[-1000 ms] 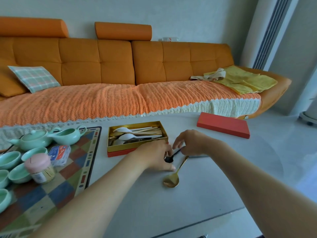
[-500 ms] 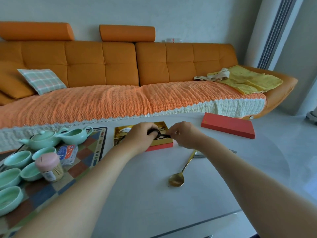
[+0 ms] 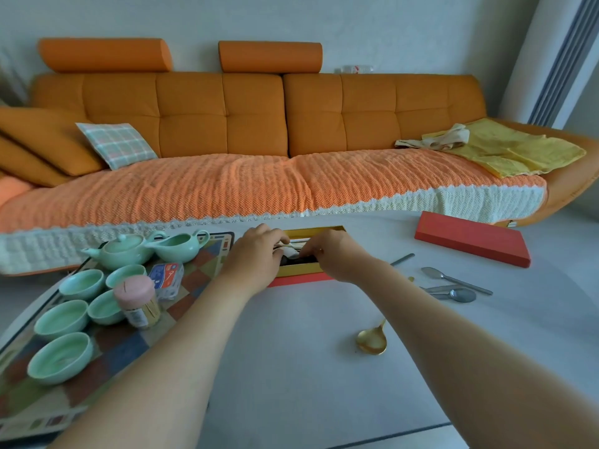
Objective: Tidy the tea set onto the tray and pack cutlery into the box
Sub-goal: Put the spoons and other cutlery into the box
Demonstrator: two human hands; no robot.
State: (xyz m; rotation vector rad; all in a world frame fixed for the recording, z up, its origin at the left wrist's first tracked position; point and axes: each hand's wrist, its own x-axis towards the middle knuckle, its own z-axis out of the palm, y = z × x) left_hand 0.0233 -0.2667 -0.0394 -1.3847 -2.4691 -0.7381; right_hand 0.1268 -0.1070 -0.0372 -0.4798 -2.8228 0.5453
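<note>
1. Reaching forward since before, left hand (image 3: 256, 256) and right hand (image 3: 329, 254) curl over the box (image 3: 304, 271); grip unclear
2. Black spoon (image 3: 299, 260) lies inside it now
3. Gold spoon (image 3: 372, 341) stays on the table (image 3: 291, 367)

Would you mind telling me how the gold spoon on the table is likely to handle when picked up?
The gold spoon looks like polished metal, so probably stiff and somewhat slippery. It lies low on the smooth table, so it may slide when pushed rather than roll.
</note>
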